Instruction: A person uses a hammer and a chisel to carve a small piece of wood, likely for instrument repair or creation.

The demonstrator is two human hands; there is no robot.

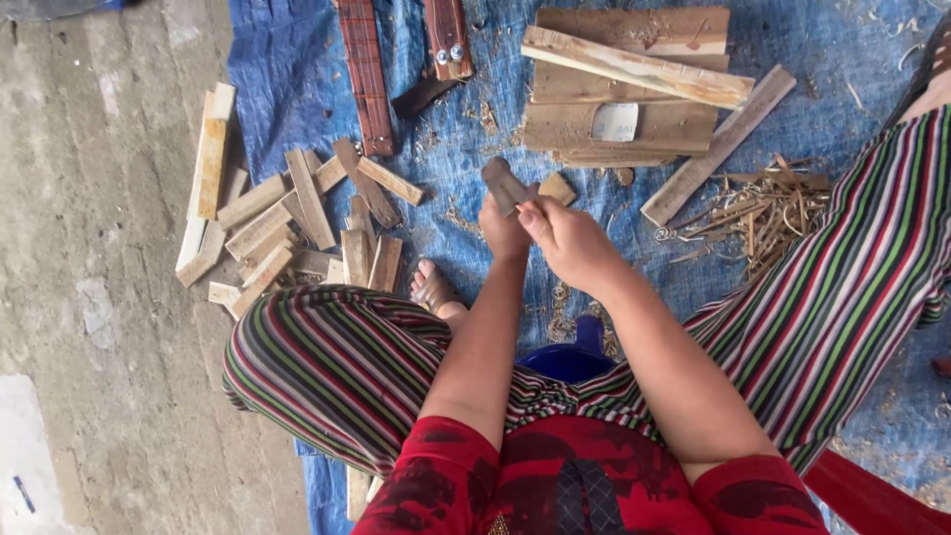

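1. Plainly, the left hand (503, 230) is closed around the lower end of a small wooden piece (502, 184), which stands up past its knuckles and tilts a little away from the body; the grip low down leaves the upper end free.
2. Just beside it, the right hand (557, 234) has its fingers (532, 215) curled narrow and pressed toward that same piece. Whether they pinch a blade or only the wood, I cannot tell.
3. Both hands are held up over the blue tarp (287, 79), between the striped knees (327, 347), so what falls seems to land on the sheet.
4. Beyond the fingertips lies a stack of boards (634, 109), with a long slat (718, 146) leaning off its far corner.
5. Out past the right hand's knuckles sits a heap of shavings and splinters (758, 213), apart from the hands.
6. Off to the left hand's outer side, a pile of short cut blocks (297, 223) spills from the tarp onto the concrete.
7. Below the wrists, a bare foot (433, 288) and a blue tub (570, 359) lie close to the body.
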